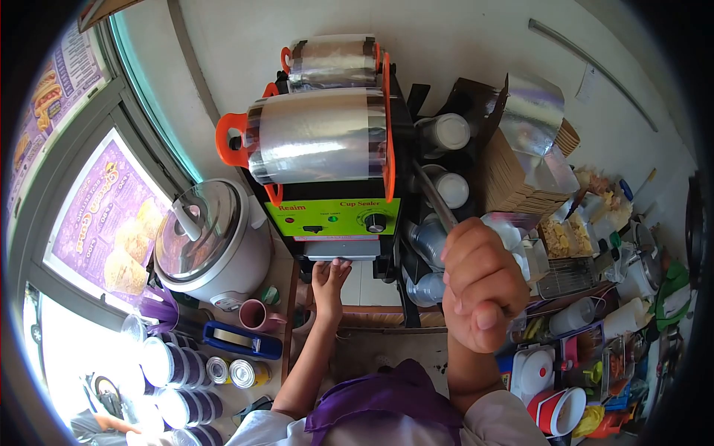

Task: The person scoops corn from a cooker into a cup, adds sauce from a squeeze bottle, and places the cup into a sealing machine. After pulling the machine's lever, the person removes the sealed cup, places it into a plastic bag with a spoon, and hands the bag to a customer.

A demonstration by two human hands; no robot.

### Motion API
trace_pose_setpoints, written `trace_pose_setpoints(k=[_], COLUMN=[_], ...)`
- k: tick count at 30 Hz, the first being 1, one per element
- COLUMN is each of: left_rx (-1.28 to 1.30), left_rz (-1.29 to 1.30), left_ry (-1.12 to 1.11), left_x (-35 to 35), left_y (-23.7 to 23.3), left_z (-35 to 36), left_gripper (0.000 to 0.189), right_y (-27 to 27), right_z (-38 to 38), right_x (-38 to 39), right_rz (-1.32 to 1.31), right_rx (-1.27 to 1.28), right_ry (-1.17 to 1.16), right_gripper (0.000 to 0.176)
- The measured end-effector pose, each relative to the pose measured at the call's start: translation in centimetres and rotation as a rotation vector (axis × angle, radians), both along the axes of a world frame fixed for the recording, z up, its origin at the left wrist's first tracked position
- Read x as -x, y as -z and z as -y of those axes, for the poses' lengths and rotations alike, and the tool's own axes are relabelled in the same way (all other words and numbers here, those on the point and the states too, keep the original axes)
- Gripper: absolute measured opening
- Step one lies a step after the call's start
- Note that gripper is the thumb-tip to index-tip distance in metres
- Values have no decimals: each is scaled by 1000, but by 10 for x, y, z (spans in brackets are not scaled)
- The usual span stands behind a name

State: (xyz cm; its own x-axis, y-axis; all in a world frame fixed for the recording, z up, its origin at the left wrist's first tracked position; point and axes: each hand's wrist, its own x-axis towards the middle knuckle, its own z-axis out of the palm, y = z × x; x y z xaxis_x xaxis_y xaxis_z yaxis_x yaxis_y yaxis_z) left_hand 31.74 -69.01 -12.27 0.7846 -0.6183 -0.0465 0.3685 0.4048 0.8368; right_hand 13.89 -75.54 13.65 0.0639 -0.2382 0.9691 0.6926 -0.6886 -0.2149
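One cup sealer (335, 211), right hand (485, 286) clenching its lever (434, 196), left hand (328, 288) unclenched at front

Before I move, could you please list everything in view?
Cup sealer: one, black and green, centre
Film rolls: two, silver, atop sealer
Lever: one, grey, sealer's right side
Cups: several stacks, clear and whitish, right of sealer
Boxes: one stack, brown, upper right
Cooker: one, white, left of sealer
Mug: one, pink, beside cooker
Tape dispenser: one, blue, beside mug
Cans: two, yellow, beside dispenser
Tubs: several, purple and white, lower left
Posters: two, purple, left window
Small items: many, mixed, right, some unclear
Apron: one, purple, bottom
Left grip: one, bare, sealer's lower front edge
Right grip: one, bare, around lever
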Motion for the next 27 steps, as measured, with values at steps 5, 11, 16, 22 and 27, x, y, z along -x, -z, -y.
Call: trace_pose_setpoints(k=[5, 11, 16, 22, 27], left_rx=[28, 61, 84, 90, 98], left_rz=[-30, -41, -47, -40, -25], left_ry=[21, 37, 69, 73, 57], left_x=[-6, -11, -14, -15, -17], left_y=[1, 3, 4, 6, 10], left_z=[1, 5, 6, 9, 12], left_gripper=[31, 29, 28, 27, 26], right_y=[1, 0, -2, -1, -31], right_z=[1, -1, -6, 1, 14], right_x=[0, 0, 1, 0, -10], right_rz=[24, -8, -48, 11, 16], right_rx=[14, -5, -41, -3, -37], right_ry=[-7, 5, 47, -10, -95], right_gripper=[25, 30, 41, 25, 33])
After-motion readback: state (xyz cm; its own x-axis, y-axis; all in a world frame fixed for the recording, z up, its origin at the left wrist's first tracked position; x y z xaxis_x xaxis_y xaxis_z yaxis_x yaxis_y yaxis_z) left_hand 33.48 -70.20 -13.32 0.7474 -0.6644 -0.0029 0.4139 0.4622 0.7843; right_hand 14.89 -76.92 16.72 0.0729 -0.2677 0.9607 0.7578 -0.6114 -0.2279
